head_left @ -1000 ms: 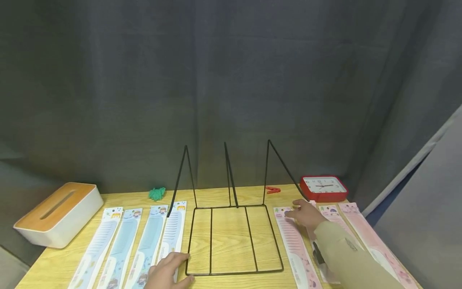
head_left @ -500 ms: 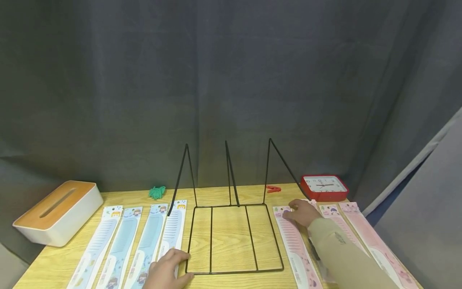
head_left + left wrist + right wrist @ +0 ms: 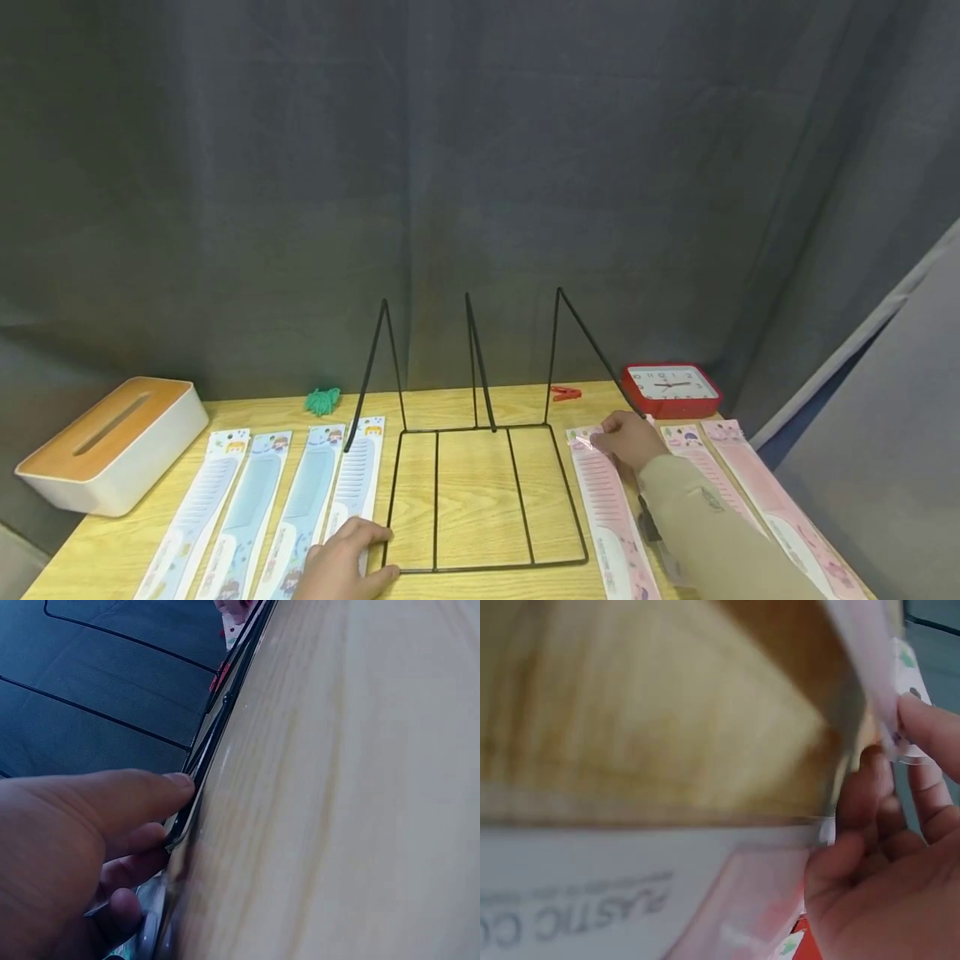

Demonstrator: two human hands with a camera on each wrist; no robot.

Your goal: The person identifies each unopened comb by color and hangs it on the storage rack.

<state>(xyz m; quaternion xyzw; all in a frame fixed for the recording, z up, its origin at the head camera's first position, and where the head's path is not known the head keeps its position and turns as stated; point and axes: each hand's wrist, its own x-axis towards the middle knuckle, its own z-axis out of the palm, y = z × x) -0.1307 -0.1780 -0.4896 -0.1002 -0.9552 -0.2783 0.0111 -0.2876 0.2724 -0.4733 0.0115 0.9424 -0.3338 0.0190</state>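
In the head view, my left hand (image 3: 345, 560) is at the front left corner of a black wire rack (image 3: 487, 569). The left wrist view shows its thumb (image 3: 161, 793) and fingers gripping the rack's corner wire. On the right, my right hand (image 3: 630, 440) pinches the top end of a pink packaged comb (image 3: 609, 517), the one nearest the rack. Thumb and fingertips hold the card's edge in the right wrist view, where the package (image 3: 866, 664) stands tilted up from the wood. My right forearm partly hides another pink packaged comb (image 3: 697, 450).
Several blue packaged combs (image 3: 255, 500) lie left of the rack. One more pink packaged comb (image 3: 772, 492) lies far right. Along the back are a tissue box (image 3: 112, 450), a green bundle of string (image 3: 322, 402), a red clothespin (image 3: 566, 392) and a red clock (image 3: 672, 392).
My right fingers have drawn together on the pink comb's top end, which now tilts and catches the light. The left hand stays at the rack's corner.
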